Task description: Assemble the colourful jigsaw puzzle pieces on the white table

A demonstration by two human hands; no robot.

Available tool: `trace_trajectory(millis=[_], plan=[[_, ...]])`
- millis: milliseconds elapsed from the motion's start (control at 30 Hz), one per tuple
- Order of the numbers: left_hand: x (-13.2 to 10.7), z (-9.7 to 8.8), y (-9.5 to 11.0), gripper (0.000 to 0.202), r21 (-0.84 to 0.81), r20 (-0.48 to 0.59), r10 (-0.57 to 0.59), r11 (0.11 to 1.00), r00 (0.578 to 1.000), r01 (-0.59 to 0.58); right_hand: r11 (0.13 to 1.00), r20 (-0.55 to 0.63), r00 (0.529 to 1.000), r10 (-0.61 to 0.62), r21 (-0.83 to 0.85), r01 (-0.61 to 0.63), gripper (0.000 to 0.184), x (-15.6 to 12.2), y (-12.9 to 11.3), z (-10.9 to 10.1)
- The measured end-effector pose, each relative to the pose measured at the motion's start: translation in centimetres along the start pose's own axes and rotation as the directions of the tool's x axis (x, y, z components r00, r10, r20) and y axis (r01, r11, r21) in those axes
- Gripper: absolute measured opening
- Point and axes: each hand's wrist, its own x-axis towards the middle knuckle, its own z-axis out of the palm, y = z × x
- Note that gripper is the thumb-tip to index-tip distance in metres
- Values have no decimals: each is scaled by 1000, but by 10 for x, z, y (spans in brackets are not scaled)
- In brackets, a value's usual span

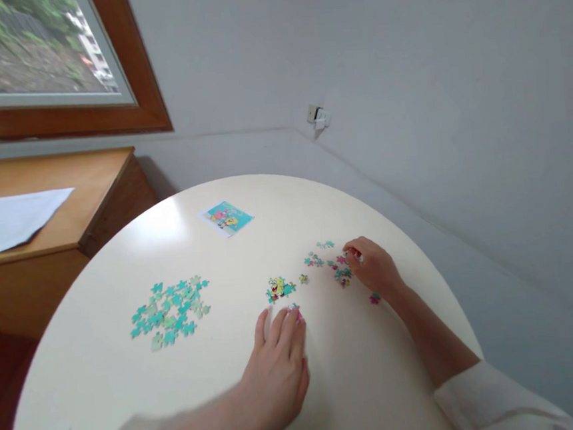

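Observation:
My left hand [278, 369] lies flat on the round cream table [106, 391], fingers stretched out and close together, the fingertips touching a small pink puzzle piece [295, 310]. Just beyond it sits a small joined yellow and teal cluster [279, 288]. My right hand [373, 267] is curled at the right of the table, its fingertips pinched on a puzzle piece [354, 255] beside a scatter of pink and teal pieces [340, 272]. A single pink piece [375, 298] lies by the right wrist.
A heap of several teal pieces [170, 310] lies at the table's left. A small picture card [226, 218] sits at the far side. A wooden desk [85, 212] with white paper [13, 221] stands left, under a window. A wall socket [316, 115] is behind.

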Motion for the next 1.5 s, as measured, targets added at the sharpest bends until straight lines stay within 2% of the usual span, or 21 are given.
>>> trace_trajectory(millis=[133,367,533,833,1100,1367,1500], plan=[[0,1,0,45,-3,2,2,1000,1000,-2,1000,170,985,-25,7,24,18,-1,3,2],[1,2,0,43,-4,-27,13,1000,1000,-13,993,263,963,-55,119,25,15,-3,-2,3],[0,3,-1,43,26,-14,19,999,1000,-18,990,330,944,-31,141,-16,12,-3,-3,4],[0,3,0,41,29,40,37,999,999,-38,988,347,938,-1,144,-52,10,-2,-10,5],[-1,5,3,35,-5,-53,102,995,993,-102,991,349,937,-18,128,-29,10,-2,-12,3],[-4,4,8,36,1,1,180,984,984,-180,987,343,939,-8,152,-47,13,-3,-14,2],[-4,4,7,36,-6,15,177,984,984,-177,989,366,929,-64,148,10,12,-3,-18,-3]])
